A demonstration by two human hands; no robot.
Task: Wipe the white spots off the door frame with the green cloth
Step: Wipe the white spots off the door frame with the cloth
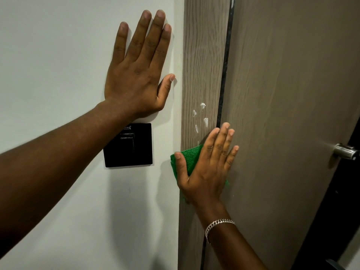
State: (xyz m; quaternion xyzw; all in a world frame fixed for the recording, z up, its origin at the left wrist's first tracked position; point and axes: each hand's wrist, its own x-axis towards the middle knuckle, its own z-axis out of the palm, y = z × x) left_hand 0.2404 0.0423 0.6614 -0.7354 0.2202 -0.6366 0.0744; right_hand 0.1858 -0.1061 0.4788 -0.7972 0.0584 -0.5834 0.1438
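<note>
Right hand, lower centre: fingers straight, pressing green cloth onto door frame | white spots just above, unwiped | cloth looks soft and light, best pinned under the palm | left hand spread flat on wall

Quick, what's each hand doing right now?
Left hand: open, flat on the white wall.
Right hand: open, pressing the green cloth against the door frame.

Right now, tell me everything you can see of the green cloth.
The green cloth looks like terry or microfibre, bright green, folded or bunched into a small pad. The right hand presses it flat against the wood-grain door frame, thumb on its left edge, covering most of it. It sits just below the white spots.
</note>
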